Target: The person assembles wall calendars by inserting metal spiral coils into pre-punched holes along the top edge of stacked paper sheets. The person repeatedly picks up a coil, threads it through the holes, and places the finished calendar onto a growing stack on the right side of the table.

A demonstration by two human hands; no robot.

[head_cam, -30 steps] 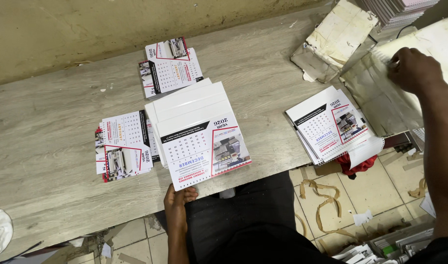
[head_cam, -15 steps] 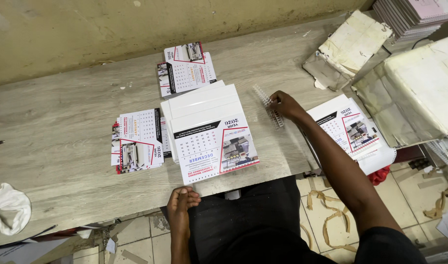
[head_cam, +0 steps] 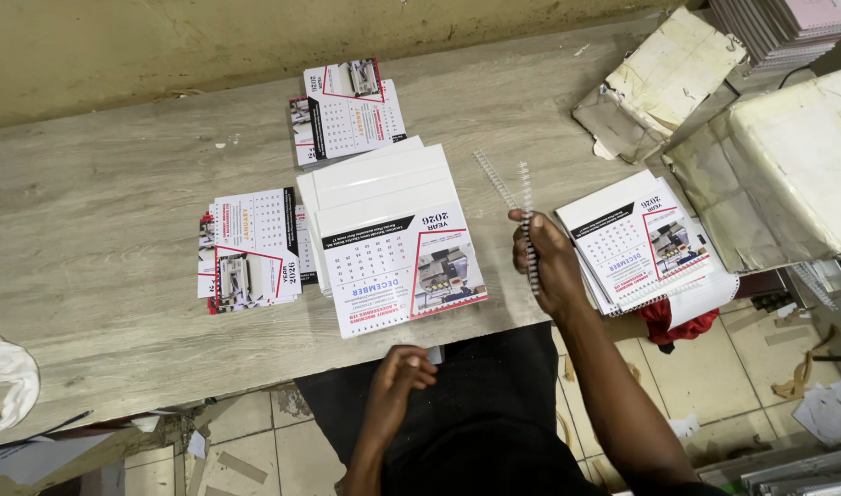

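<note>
Table (head_cam: 90, 230) – coil (head_cam: 528, 220) btwn R fingers (head_cam: 531, 241)

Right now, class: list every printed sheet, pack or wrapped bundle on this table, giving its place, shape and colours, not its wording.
Middle calendar stack: table centre, rectangular, white with black and red bands.
Left calendar pile: left of it, same colours.
Far calendar pile: behind centre.
Right calendar stack: table's right edge.
Wrapped bundle: far right, cream, bulky.
Binding coils: white, in the right hand.
</note>
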